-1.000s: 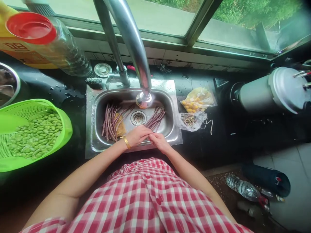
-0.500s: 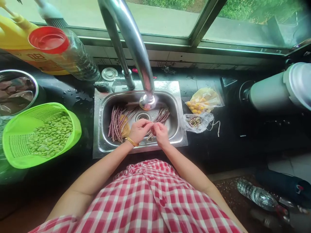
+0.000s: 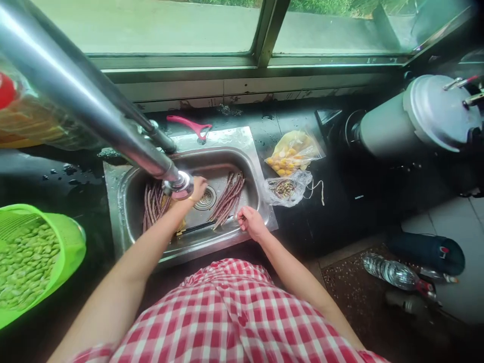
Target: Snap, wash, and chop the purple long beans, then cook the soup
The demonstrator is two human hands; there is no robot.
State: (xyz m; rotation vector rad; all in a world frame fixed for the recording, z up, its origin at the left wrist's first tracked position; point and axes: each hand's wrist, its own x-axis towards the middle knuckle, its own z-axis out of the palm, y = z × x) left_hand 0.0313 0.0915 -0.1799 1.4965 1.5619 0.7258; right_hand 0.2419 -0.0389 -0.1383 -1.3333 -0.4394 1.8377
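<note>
The person's L hand (image 3: 198, 189) is in the sink, next to the drain (image 3: 206, 198), partly hidden by the tap (image 3: 124, 135). Its fingers look bent, but I can't tell if they are together or holding smth. The R hand (image 3: 252, 223) is at the front R corner of the sink (image 3: 219, 242), w/ fingers curled in together; I can't see if smth small is inside. The two hands are well apart.

Long purple beans lie in the sink as two bunches: the L bunch (image 3: 152, 207) by the L wall, the R bunch (image 3: 230, 197) betw. drain and R hand. A pink peeler (image 3: 188, 121) lies behind the sink. On the counter (image 3: 88, 187), to the R, are two clear bags side by side: a fruit bag (image 3: 297, 143) w/ yellow pcs., and a smaller bag (image 3: 301, 180). On the L is a green basket (image 3: 73, 252) w/ green beans (image 3: 30, 264).
</note>
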